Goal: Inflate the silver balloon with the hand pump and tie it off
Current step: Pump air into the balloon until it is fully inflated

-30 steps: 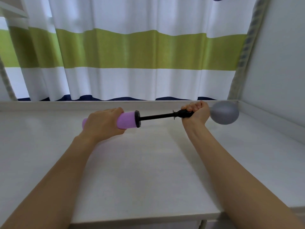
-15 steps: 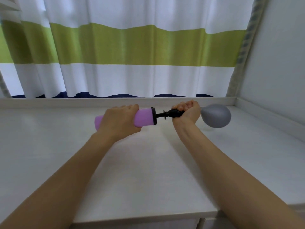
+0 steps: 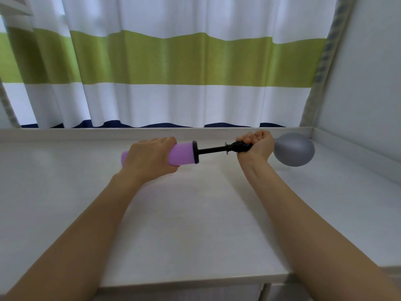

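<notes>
Above the white tabletop (image 3: 195, 224), my left hand (image 3: 149, 158) gripped the purple hand pump (image 3: 183, 153) by its barrel, while my right hand (image 3: 257, 143) clenched the black nozzle end, its rod partly drawn out. Just beyond that fist, the silver balloon (image 3: 295, 149) hung partly inflated.
</notes>
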